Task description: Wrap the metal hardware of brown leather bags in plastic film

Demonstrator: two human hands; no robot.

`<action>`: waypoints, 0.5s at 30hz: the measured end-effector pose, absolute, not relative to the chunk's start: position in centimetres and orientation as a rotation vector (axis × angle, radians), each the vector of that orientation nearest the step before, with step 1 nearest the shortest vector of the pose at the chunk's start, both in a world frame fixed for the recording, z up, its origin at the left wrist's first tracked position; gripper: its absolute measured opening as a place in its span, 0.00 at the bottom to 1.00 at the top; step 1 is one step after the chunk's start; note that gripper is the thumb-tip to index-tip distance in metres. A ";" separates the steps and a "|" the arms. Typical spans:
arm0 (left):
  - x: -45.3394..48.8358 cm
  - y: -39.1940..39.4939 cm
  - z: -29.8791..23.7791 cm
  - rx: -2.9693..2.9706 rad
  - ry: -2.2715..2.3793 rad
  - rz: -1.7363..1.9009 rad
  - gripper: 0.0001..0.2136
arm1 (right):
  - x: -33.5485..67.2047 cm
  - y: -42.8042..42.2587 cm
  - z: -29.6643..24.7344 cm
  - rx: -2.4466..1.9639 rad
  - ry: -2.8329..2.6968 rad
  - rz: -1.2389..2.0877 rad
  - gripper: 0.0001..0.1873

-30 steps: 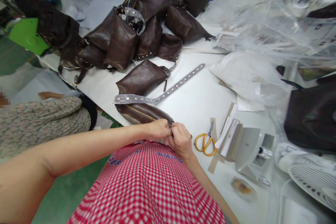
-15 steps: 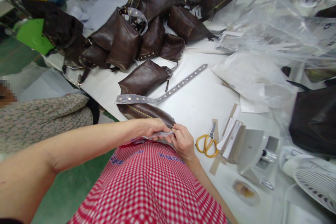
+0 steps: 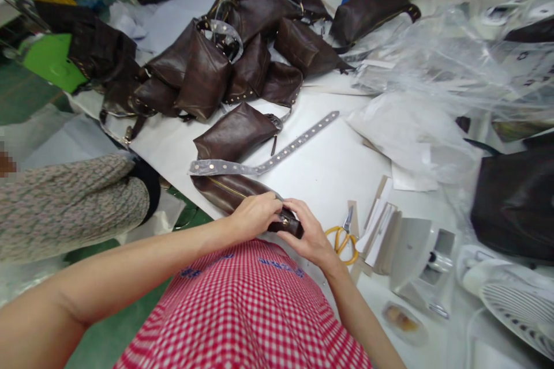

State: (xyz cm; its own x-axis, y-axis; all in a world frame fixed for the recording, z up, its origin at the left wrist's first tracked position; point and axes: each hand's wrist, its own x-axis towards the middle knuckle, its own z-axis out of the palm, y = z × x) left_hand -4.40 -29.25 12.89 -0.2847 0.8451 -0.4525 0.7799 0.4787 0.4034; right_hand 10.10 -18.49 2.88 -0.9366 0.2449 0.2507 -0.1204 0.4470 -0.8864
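A dark brown leather bag (image 3: 225,190) with a gold zipper lies at the near edge of the white table (image 3: 329,167). My left hand (image 3: 253,216) is closed on its right end from above. My right hand (image 3: 309,236) pinches the same end, near the zipper pull, from the other side. A grey studded strap (image 3: 277,155) wrapped in film runs from the bag up to the right across the table.
A heap of brown bags (image 3: 229,63) fills the far left of the table. Yellow-handled scissors (image 3: 341,239) and card strips (image 3: 381,225) lie right of my hands. Clear plastic bags (image 3: 437,63), a black bag (image 3: 515,202) and a white fan (image 3: 515,300) sit right. A person's patterned sleeve (image 3: 69,202) is at left.
The thin film strip that my hands held half a second ago is gone from view. Both hands now grip the bag's right end, which has lifted toward me.
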 end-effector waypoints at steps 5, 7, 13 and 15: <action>-4.8 -29.5 11.8 0.984 1.986 0.469 0.05 | 10.0 -19.9 2.5 -0.161 -2.384 1.010 0.10; -5.3 -29.6 11.4 0.783 1.922 0.509 0.06 | 10.0 -20.7 2.4 -0.183 -2.362 0.912 0.08; -5.5 -29.7 12.0 1.286 1.945 0.362 0.08 | 9.5 -20.8 2.6 -0.225 -2.361 1.127 0.09; -5.5 -29.7 12.3 1.473 1.943 0.216 0.13 | 9.3 -20.0 2.7 -0.190 -2.370 1.271 0.09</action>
